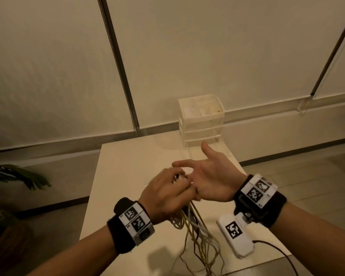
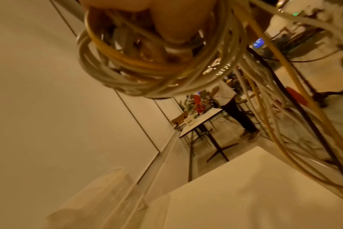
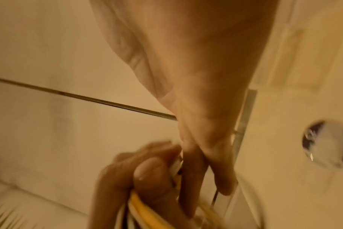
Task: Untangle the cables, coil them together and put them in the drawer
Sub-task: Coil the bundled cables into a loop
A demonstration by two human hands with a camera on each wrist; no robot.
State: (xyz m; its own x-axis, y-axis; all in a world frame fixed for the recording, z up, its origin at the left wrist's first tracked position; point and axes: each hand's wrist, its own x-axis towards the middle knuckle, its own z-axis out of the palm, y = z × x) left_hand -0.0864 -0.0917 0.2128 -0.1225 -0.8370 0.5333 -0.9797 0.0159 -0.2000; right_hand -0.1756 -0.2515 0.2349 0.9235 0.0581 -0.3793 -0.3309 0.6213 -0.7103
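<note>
A bundle of white, yellow and dark cables hangs from my left hand, which grips its coiled top above the white table. Seen from the left wrist, the coil loops around my fingers, and loose strands trail down to the right. My right hand is palm-up with thumb and index finger stretched out. Its lower fingers touch the cables beside my left hand's fingers. A translucent white drawer unit stands at the table's far edge, drawers shut.
The cable ends trail over the table's near edge. A potted plant stands on the floor to the left. Blinds and a wall rise behind the table. Another table and a standing person show far off in the room.
</note>
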